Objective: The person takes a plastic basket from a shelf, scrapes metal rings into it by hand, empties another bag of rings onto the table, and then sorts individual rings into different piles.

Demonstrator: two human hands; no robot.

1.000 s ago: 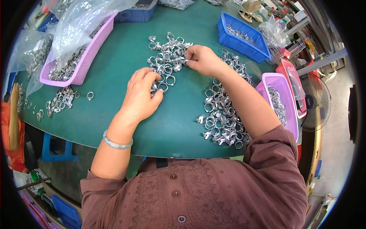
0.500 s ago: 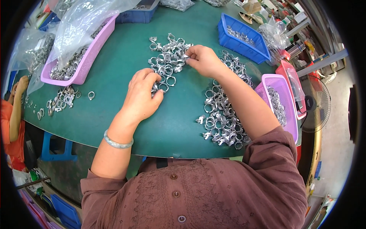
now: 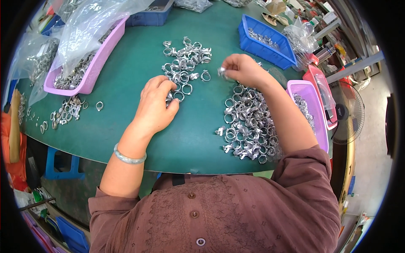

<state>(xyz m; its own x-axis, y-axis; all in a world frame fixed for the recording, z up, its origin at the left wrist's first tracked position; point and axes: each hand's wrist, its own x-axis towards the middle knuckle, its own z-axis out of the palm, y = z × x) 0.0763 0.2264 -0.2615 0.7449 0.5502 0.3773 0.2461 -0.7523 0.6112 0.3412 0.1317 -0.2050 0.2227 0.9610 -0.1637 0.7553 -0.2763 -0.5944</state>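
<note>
A loose pile of silver metal rings lies on the green tabletop ahead of me. At the pile's near left edge rests my left hand, a bangle on its wrist. Its thumb and forefinger stand apart beside a few rings, and the other fingertips are hidden. My right hand is raised to the right of this pile, thumb and fingers pinched on a silver ring, slightly blurred. A single ring lies between the pile and that hand. Below my right hand spreads a larger heap of rings.
A blue bin and a lilac basket with metal parts stand at right. Another lilac basket, partly under clear plastic, stands left, near scattered rings. A co-worker's arm shows at far left; a fan stands right.
My right hand has drawn away from the pile to the right, carrying a ring. A lone ring now shows where its fingers were. My left hand has hardly moved.
</note>
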